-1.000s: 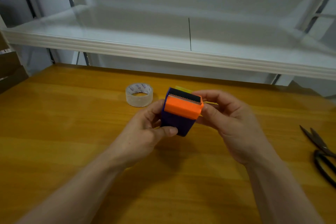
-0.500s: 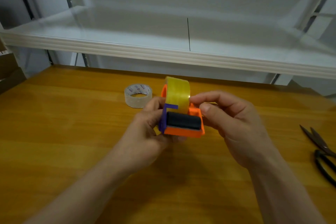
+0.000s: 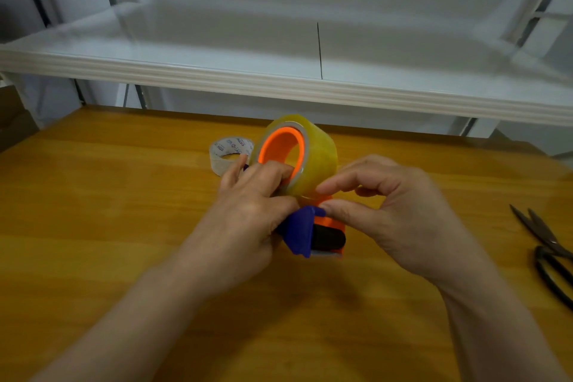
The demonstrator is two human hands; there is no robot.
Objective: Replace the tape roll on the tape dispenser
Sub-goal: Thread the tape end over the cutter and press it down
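An orange and purple tape dispenser with a black roller is held above the wooden table. A yellowish tape roll sits on its orange hub, turned so the open side faces left. My left hand grips the dispenser from the left, one finger inside the hub. My right hand pinches at the roll's lower edge beside the purple flap, thumb and forefinger close together. A nearly used clear tape roll lies flat on the table behind my left hand.
Black-handled scissors lie at the table's right edge. A white shelf overhangs the far side of the table. A brown cardboard box stands at the far left.
The dispenser has been turned in my hands: first its orange front faced me, now the yellowish roll stands up with its hub visible. My right fingers moved to the roll's lower edge.
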